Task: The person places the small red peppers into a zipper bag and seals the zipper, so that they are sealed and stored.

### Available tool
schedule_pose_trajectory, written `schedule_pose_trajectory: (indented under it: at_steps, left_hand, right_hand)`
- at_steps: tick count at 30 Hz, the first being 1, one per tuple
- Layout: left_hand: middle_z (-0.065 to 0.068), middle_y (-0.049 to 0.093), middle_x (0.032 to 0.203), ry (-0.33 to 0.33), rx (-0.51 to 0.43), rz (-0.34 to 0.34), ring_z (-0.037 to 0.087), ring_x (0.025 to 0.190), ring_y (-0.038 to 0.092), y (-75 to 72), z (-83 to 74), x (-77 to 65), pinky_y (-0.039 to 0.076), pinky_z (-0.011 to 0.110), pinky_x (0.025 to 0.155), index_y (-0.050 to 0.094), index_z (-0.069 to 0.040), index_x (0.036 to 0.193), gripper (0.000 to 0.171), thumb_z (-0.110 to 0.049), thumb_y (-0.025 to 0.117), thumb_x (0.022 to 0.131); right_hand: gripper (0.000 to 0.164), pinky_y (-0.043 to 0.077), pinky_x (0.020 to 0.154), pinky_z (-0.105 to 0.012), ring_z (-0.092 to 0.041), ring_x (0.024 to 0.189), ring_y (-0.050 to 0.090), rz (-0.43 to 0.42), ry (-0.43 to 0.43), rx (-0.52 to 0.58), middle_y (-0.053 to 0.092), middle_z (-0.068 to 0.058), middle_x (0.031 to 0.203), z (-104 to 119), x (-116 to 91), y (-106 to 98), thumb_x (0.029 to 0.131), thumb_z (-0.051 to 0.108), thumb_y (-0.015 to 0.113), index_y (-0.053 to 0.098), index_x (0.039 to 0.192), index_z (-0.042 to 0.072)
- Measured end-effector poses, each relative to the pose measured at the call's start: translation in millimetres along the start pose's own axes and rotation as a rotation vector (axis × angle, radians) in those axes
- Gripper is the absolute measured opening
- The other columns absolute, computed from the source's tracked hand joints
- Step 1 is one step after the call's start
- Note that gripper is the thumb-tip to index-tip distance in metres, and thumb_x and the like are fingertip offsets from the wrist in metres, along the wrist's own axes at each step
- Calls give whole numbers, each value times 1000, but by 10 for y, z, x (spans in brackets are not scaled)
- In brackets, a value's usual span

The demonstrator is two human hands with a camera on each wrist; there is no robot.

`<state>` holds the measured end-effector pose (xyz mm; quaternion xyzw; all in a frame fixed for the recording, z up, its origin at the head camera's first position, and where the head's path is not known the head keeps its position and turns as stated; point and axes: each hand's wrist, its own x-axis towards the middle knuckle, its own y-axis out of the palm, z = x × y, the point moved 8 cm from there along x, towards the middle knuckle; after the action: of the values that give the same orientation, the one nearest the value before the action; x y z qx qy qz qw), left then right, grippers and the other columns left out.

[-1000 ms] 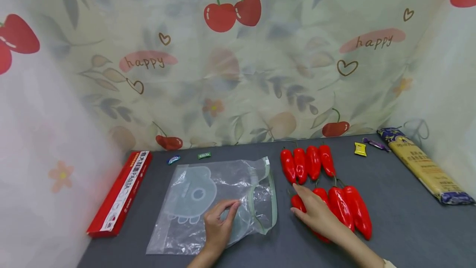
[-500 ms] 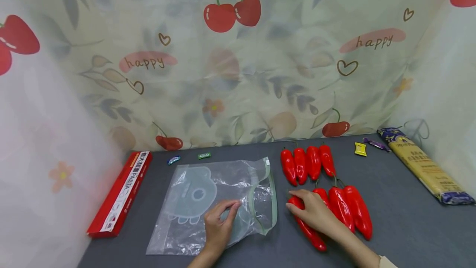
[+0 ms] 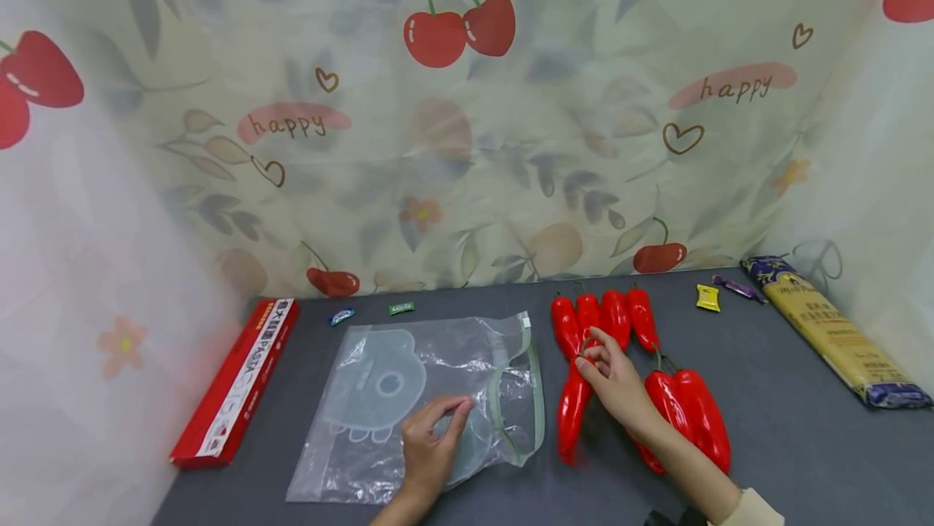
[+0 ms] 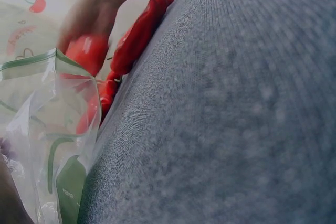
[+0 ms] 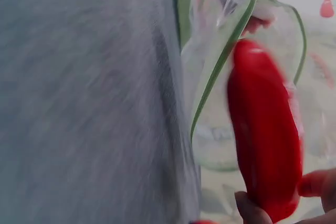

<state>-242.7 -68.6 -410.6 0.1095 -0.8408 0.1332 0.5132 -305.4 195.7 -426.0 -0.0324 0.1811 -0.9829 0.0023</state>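
Note:
A clear zip bag (image 3: 332, 437) with a pale cartoon print lies flat, its green-edged mouth held up and facing right. My left hand (image 3: 432, 446) pinches the bag's upper layer near that mouth. Between the thumb and fingers of my right hand (image 3: 620, 388) is a red chili pepper (image 3: 572, 421), gripped at its stem end, body slanting down toward me. In the right wrist view the chili pepper (image 5: 265, 135) points at the bag's open mouth (image 5: 226, 61). Other red peppers (image 3: 704, 421) lie by my right forearm, and a back row of peppers (image 3: 565, 323) sits beyond my fingertips.
At the left lies a red pasta box (image 3: 237, 380). Small blue (image 3: 341, 315) and green candies (image 3: 401, 309) are behind the bag. Yellow (image 3: 708, 297) and purple candies (image 3: 739, 288) lie back right, beside a yellow pasta packet (image 3: 839, 331). A printed curtain (image 3: 511, 145) closes off the back.
My right hand has taken the leftmost front pepper by its stem end and moved it up and slightly left, swinging its body round. My left hand stays on the bag.

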Motion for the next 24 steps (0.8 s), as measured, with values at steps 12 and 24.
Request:
schedule_pose_trajectory:
  at_steps: [12, 24]
  left_hand:
    - [7, 69, 73, 0, 7, 8, 9, 67, 66, -3, -4, -2, 52, 15, 65, 70, -6, 85, 13, 3, 70, 75]
    - [7, 69, 73, -2, -4, 17, 10, 68, 66, 1, -2, -5, 52, 14, 67, 70, -6, 86, 12, 2, 69, 76]
  right_hand:
    - [57, 48, 68, -12, -2, 81, 52, -117, 54, 301, 46, -7, 105, 21, 65, 244, 87, 11, 61, 28, 132, 1]
    - [32, 56, 75, -29, -13, 82, 66, 13, 56, 364, 59, -26, 109, -124, -71, 516, 91, 7, 54, 52, 117, -12]
